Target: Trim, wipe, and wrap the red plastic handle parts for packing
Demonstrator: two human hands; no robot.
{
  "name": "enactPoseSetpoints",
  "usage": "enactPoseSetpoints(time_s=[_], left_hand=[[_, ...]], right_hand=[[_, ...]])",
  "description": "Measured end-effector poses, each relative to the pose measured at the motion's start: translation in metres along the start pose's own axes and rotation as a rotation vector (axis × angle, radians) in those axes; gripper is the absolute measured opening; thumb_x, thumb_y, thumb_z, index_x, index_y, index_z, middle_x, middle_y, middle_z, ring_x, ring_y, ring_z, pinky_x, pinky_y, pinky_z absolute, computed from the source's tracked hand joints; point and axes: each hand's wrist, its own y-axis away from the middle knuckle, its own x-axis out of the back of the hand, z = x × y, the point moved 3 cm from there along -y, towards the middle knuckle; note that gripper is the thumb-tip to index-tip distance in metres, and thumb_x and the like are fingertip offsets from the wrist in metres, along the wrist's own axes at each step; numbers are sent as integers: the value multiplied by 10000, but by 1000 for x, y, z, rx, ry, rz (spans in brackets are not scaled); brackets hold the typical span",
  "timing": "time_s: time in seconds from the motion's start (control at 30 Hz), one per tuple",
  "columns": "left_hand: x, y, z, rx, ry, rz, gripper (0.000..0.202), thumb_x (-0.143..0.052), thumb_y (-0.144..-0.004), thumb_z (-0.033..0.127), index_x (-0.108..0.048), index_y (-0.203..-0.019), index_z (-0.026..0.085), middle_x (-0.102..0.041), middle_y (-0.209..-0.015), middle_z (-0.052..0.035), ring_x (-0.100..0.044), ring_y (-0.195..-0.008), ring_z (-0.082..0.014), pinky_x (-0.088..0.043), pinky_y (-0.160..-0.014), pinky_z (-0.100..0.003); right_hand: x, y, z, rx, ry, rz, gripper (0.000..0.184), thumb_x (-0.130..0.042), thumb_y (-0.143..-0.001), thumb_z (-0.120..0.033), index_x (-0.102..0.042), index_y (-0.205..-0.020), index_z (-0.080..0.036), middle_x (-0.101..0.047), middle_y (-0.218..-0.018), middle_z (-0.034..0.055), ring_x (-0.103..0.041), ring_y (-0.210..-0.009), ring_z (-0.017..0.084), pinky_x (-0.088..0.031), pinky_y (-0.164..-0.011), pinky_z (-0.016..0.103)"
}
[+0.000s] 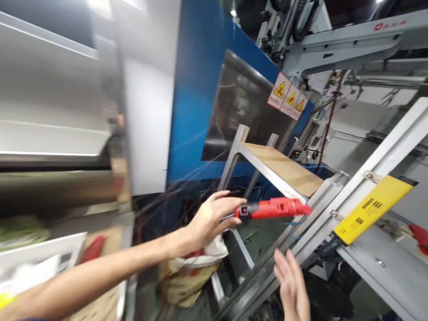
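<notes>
My left hand (210, 218) reaches forward from the lower left, its fingers pinched on the black end of a red power tool (272, 208). The tool lies level in the air, its body pointing right toward a silver frame rail (377, 165). Just behind it stands a small wooden-topped stand (284, 167) on metal legs. My right hand (294, 287) is low in the picture, fingers stretched out together, holding nothing, below the tool.
A blue machine (197, 89) with a dark window and yellow warning signs (289, 96) fills the background. A yellow label plate (372, 207) hangs on the slanted silver rail. A stuffed bag (190, 272) sits on the floor below my left hand. Grey shelves are at left, blurred.
</notes>
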Motion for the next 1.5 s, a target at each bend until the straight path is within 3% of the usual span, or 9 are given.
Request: enactPoseSetpoints(time_s=[0.2, 0.33, 0.53, 0.67, 0.77, 0.9, 1.17, 1.3, 1.5], left_hand=[[9, 158, 86, 318, 30, -20, 370, -683, -850, 347, -677, -1217, 305, -748, -1142, -60, -690, -1057, -269, -332, -1134, -439], [11, 235, 141, 687, 350, 37, 647, -815, -694, 460, -627, -1289, 288, -718, -1186, -89, -647, -1107, -311, -422, -1050, -440], [12, 309, 214, 1058, 1373, -20, 618, -692, -770, 618, -665, -1239, 216, -756, -994, -97, -700, -908, -221, -523, -833, -329], [21, 341, 238, 1065, 1509, 332, 594, -825, -693, 486, -682, -1202, 216, -743, -1002, -68, -693, -879, -174, -525, -811, -278], [29, 365, 242, 1034, 1383, 681, 526, -855, -676, 423, -701, -1141, 230, -742, -1062, -68, -689, -1013, -207, -498, -940, -319], [39, 393, 240, 1010, 1227, 848, 450, -835, -708, 405, -693, -1103, 240, -731, -1131, -89, -649, -1142, -291, -463, -1026, -434], [71, 421, 211, 933, 1074, 806, 490, -789, -737, 494, -666, -1129, 227, -725, -1132, -101, -583, -1236, -324, -409, -1091, -484], [90, 432, 183, 972, 1085, 775, 556, -783, -722, 537, -660, -1165, 226, -712, -1159, -111, -564, -1255, -330, -390, -1108, -478], [129, 455, 128, 947, 1134, 776, 468, -780, -744, 497, -661, -1129, 259, -707, -1174, -81, -577, -1235, -309, -395, -1104, -469]], right_hand=[[-54, 25, 12, -174, -225, 121, 655, -622, -871, -566, -452, -1394, -212, -698, -1211, 116, -655, -1131, 271, -461, -1020, 455], [-79, 65, 18, -329, -236, -143, 574, -697, -786, -598, -617, -1164, -174, -760, -939, 82, -715, -920, 261, -547, -870, 397], [-137, 141, -9, -463, -237, -807, 498, -676, -804, -592, -661, -1095, -188, -763, -866, 65, -724, -853, 282, -565, -761, 390], [-137, 179, -24, -276, -47, -679, 536, -712, -806, -505, -610, -1266, -251, -669, -1273, 62, -549, -1267, 284, -369, -1109, 432], [-121, 216, -14, -237, -10, -488, 357, -699, -820, -476, -704, -1104, -260, -593, -1362, 65, -482, -1324, 279, -300, -1154, 430], [-128, 273, 8, -448, -107, -578, 303, -714, -790, -509, -758, -903, -230, -582, -1346, 97, -512, -1285, 300, -394, -1078, 414], [-210, 297, 6, -657, -345, -609, 349, -759, -742, -492, -782, -949, -212, -610, -1308, 106, -511, -1286, 297, -405, -1086, 404], [-256, 295, 6, -732, -463, -556, 428, -760, -750, -451, -744, -1109, -220, -659, -1262, 86, -538, -1265, 300, -360, -1133, 452], [-327, 287, 22, -767, -420, -497, 330, -768, -737, -452, -779, -1002, -256, -704, -1162, 71, -604, -1175, 294, -436, -1077, 443]])
